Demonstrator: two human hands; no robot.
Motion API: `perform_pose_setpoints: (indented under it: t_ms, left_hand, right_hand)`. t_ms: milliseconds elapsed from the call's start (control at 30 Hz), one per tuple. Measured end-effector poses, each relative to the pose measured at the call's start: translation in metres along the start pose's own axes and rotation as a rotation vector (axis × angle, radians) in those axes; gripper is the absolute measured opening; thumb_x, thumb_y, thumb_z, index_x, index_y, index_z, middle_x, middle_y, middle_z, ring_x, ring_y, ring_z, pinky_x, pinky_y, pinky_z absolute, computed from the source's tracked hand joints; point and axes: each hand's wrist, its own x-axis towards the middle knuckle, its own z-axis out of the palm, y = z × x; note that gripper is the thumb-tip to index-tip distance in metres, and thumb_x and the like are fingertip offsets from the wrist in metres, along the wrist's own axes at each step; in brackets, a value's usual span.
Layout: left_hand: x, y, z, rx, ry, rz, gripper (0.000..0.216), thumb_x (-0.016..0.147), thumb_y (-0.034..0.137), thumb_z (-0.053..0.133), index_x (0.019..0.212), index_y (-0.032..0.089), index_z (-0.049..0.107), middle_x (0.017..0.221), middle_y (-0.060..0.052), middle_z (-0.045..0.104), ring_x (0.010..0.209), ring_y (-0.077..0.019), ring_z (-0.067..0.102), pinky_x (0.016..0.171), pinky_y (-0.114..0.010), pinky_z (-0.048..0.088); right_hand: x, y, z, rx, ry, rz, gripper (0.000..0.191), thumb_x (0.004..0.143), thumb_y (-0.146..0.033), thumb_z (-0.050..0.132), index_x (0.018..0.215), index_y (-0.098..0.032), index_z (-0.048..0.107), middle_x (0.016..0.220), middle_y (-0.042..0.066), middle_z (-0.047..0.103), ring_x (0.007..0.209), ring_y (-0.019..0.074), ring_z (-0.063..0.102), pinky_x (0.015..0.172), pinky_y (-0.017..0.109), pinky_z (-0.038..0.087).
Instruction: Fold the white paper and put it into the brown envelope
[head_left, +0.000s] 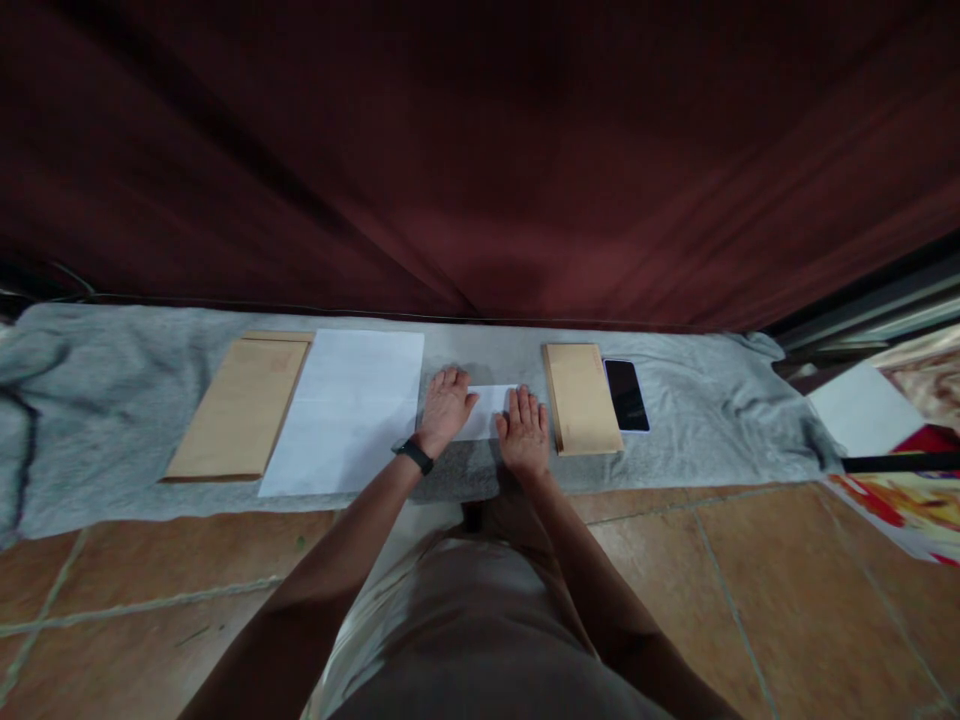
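Observation:
A small white piece of paper point(486, 410), seemingly folded, lies flat on the grey cloth between my hands. My left hand point(446, 405) rests over its left end, palm down with the fingers out flat; a dark watch is on that wrist. Over the right end lies my right hand point(524, 430), also flat, its fingers stretched forward. Left of my left hand are large white sheets point(349, 410). A stack of brown envelopes point(585, 400) sits just to the right of my right hand.
More brown envelopes point(240, 410), larger ones, lie at the far left beside the white sheets. A phone point(626, 396) with a dark screen is right of the small envelopes. Behind the grey cloth point(712, 420) hangs a dark red curtain point(480, 180). Tiled floor point(660, 560) shows in front.

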Motion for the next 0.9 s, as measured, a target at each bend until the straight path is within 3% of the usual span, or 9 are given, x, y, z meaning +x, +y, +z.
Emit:
perform_pose_setpoints:
  t_ms: [233, 467, 700, 767, 900]
  left_hand:
    - [0.011, -0.005, -0.003, -0.047, -0.039, -0.042, 0.017, 0.088, 0.031, 0.067, 0.1, 0.018, 0.066, 0.113, -0.013, 0.067, 0.113, -0.0304, 0.058, 0.097, -0.042, 0.046]
    - [0.014, -0.009, 0.0, -0.101, -0.046, -0.015, 0.009, 0.092, 0.02, 0.059, 0.095, 0.02, 0.068, 0.098, -0.009, 0.073, 0.101, -0.0257, 0.063, 0.094, -0.038, 0.047]
    - [0.011, -0.008, 0.003, -0.119, 0.001, -0.033, 0.013, 0.095, 0.023, 0.055, 0.097, 0.019, 0.067, 0.101, -0.01, 0.072, 0.104, -0.0271, 0.063, 0.096, -0.04, 0.047]
    - [0.005, -0.006, 0.003, -0.116, 0.033, -0.044, 0.016, 0.095, 0.023, 0.054, 0.103, 0.018, 0.067, 0.107, -0.012, 0.071, 0.109, -0.0288, 0.062, 0.099, -0.043, 0.047]
    - [-0.023, 0.007, 0.01, -0.155, 0.172, 0.036, 0.033, 0.099, 0.023, 0.045, 0.126, 0.014, 0.061, 0.139, -0.016, 0.059, 0.129, -0.0306, 0.054, 0.11, -0.049, 0.041]
  right_hand:
    - [0.0, 0.0, -0.001, -0.017, -0.024, 0.002, 0.058, 0.106, -0.04, 0.034, 0.156, -0.01, 0.036, 0.161, 0.019, 0.037, 0.148, 0.0321, 0.036, 0.121, 0.053, 0.026]
    - [0.0, 0.001, -0.001, -0.006, -0.042, 0.01, 0.059, 0.107, -0.041, 0.034, 0.157, -0.01, 0.035, 0.161, 0.019, 0.037, 0.149, 0.0321, 0.035, 0.12, 0.054, 0.026]
    - [0.0, -0.001, -0.004, -0.008, -0.04, 0.028, 0.058, 0.107, -0.036, 0.032, 0.157, -0.008, 0.034, 0.16, 0.018, 0.038, 0.149, 0.0312, 0.035, 0.121, 0.052, 0.026]
    - [0.0, -0.001, -0.004, -0.007, -0.042, 0.033, 0.058, 0.107, -0.036, 0.032, 0.157, -0.008, 0.034, 0.161, 0.017, 0.038, 0.149, 0.0311, 0.034, 0.121, 0.052, 0.025]
    - [0.0, -0.002, -0.004, -0.004, -0.058, 0.041, 0.058, 0.107, -0.037, 0.033, 0.157, -0.009, 0.034, 0.161, 0.017, 0.037, 0.15, 0.0307, 0.033, 0.122, 0.052, 0.023]
